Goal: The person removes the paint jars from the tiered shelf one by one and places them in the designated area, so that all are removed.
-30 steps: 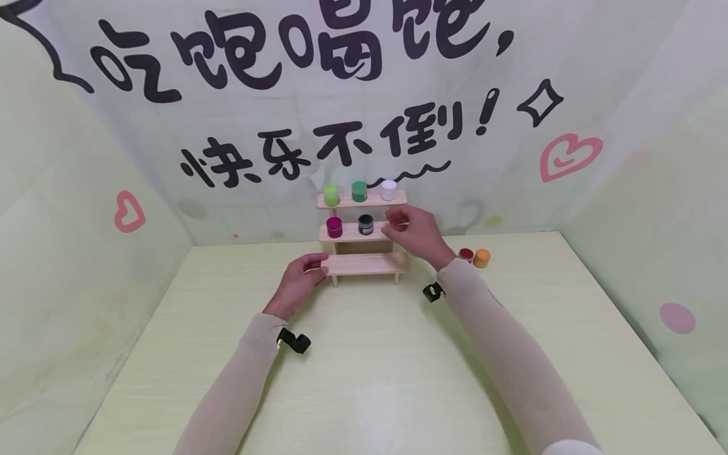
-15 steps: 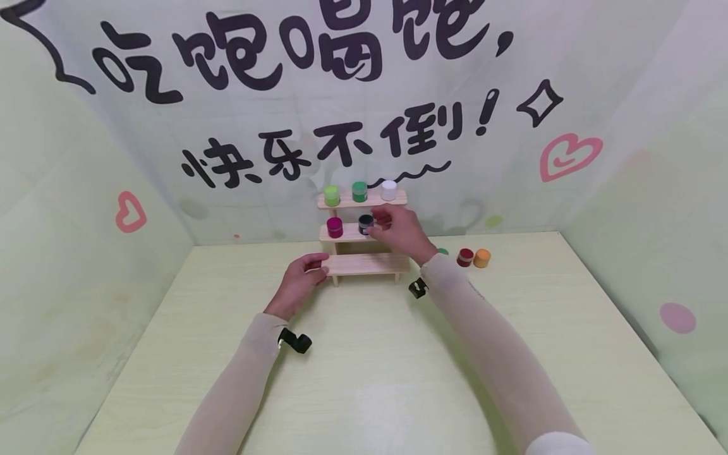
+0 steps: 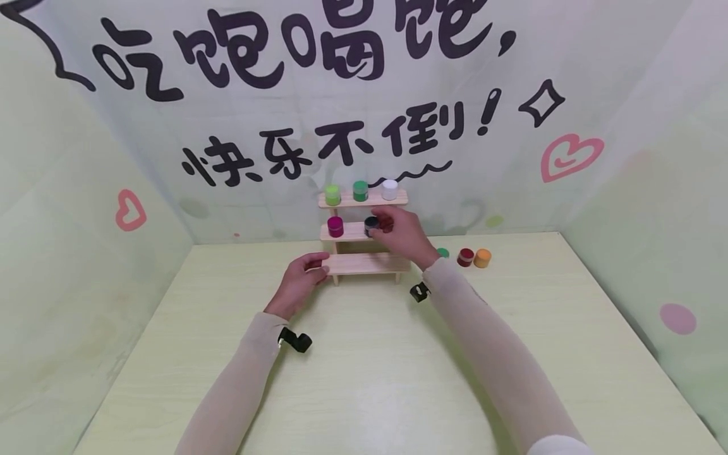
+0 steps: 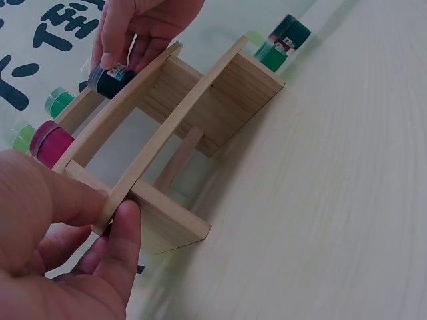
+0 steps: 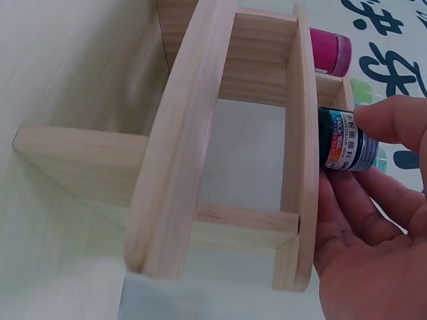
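Observation:
A three-tier wooden display stand (image 3: 370, 264) stands at the back of the table. At its left end my left hand (image 3: 298, 284) pinches the lowest shelf between thumb and fingers, seen closely in the left wrist view. My right hand (image 3: 405, 234) holds a dark paint jar (image 5: 343, 139) on the middle shelf, thumb on one side and fingers on the other. Left of it on that shelf is a magenta jar (image 3: 335, 227). Along the top shelf sit a light green jar (image 3: 332, 194), a green jar (image 3: 361, 191) and a white jar (image 3: 389, 189).
On the table right of the stand are a dark red jar (image 3: 465, 257), an orange jar (image 3: 482, 258) and a green jar (image 3: 442, 253) partly hidden by my right wrist. A printed cloth backdrop (image 3: 256, 215) rises behind the table (image 3: 364, 379), with side walls left and right.
My right hand has moved left along the middle shelf and taken hold of the dark jar, which has shifted slightly right. The left hand keeps its place on the stand.

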Demonstrator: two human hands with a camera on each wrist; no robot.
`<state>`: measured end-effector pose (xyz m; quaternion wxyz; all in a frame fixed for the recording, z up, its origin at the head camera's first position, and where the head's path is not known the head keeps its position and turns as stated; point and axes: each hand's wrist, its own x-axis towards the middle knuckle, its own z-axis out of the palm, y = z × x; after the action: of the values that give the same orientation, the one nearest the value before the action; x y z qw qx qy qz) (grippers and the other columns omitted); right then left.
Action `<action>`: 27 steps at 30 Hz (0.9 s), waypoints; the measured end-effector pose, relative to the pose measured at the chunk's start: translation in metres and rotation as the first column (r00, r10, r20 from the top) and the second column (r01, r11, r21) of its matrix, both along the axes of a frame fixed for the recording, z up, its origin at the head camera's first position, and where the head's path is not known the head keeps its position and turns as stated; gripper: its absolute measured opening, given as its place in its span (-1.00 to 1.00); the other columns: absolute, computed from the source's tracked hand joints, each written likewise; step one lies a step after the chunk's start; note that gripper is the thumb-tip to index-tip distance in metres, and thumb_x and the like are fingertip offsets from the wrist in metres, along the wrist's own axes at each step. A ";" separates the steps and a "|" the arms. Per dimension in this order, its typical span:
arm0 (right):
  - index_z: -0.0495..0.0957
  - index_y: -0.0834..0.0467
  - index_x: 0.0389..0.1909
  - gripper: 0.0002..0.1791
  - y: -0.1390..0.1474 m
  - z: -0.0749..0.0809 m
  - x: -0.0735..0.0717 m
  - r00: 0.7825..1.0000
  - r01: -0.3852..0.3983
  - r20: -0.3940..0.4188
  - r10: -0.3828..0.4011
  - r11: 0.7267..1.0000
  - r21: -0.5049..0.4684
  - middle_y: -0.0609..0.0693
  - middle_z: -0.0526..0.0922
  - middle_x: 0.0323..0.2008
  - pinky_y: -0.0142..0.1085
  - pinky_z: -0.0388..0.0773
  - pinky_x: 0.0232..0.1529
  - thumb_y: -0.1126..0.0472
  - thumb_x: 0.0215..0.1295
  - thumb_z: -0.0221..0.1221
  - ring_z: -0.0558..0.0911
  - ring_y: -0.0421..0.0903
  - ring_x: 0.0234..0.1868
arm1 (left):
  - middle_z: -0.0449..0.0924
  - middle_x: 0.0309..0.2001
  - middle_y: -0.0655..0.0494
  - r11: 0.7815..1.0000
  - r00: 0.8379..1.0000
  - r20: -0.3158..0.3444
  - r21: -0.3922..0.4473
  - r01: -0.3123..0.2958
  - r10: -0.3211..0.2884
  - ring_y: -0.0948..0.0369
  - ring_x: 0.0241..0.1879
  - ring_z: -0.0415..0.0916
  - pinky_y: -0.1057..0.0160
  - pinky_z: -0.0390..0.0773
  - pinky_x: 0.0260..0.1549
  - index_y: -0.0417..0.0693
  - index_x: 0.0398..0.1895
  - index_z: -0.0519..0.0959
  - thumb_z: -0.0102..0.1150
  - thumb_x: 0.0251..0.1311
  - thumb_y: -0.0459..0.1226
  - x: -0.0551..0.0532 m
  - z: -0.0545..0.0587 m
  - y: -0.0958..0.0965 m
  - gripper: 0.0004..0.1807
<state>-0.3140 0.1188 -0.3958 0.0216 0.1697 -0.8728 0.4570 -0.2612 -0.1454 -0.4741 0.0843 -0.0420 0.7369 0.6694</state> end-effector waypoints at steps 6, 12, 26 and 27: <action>0.62 0.22 0.27 -0.52 0.022 0.000 0.018 0.997 -0.003 -0.072 0.000 0.999 -0.040 0.13 0.68 0.07 -0.06 0.76 0.17 0.22 0.36 0.37 0.70 0.05 0.03 | 0.47 0.27 -0.16 1.000 1.000 -0.009 0.003 0.008 -0.008 0.06 0.16 0.56 0.20 0.70 0.24 -0.17 0.39 0.52 0.15 0.50 -0.40 0.000 0.000 0.001 -0.57; 0.62 0.24 0.24 -0.54 0.046 -0.006 0.030 0.996 0.003 -0.090 -0.008 0.998 -0.061 0.12 0.65 0.06 -0.09 0.78 0.13 0.21 0.37 0.37 0.69 0.04 0.05 | 0.48 0.26 -0.22 1.000 1.000 -0.027 0.029 0.009 -0.008 0.07 0.13 0.57 0.30 0.73 0.16 -0.24 0.40 0.50 0.15 0.49 -0.43 0.000 -0.001 -0.001 -0.55; 0.60 0.21 0.23 -0.55 0.107 -0.024 0.050 0.998 0.059 -0.025 -0.060 0.997 -0.058 0.17 0.71 0.10 -0.37 0.77 0.06 0.22 0.36 0.39 0.75 0.10 0.07 | 0.46 0.27 -0.22 1.000 1.000 -0.020 0.025 0.016 -0.015 0.07 0.13 0.56 0.16 0.68 0.27 -0.24 0.40 0.50 0.15 0.49 -0.43 0.000 -0.001 -0.001 -0.56; 0.59 0.20 0.24 -0.54 0.112 -0.027 0.051 0.998 0.064 -0.019 -0.065 0.997 -0.043 0.18 0.71 0.11 -0.42 0.76 0.04 0.21 0.37 0.38 0.75 0.11 0.07 | 0.46 0.26 -0.21 1.000 1.000 -0.020 0.021 0.015 -0.015 0.07 0.13 0.56 0.16 0.69 0.27 -0.23 0.40 0.50 0.16 0.49 -0.42 0.000 -0.001 -0.001 -0.56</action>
<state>-0.2626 0.2303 -0.4224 0.0490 0.1456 -0.8677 0.4728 -0.2612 -0.1459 -0.4749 0.0826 -0.0290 0.7308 0.6770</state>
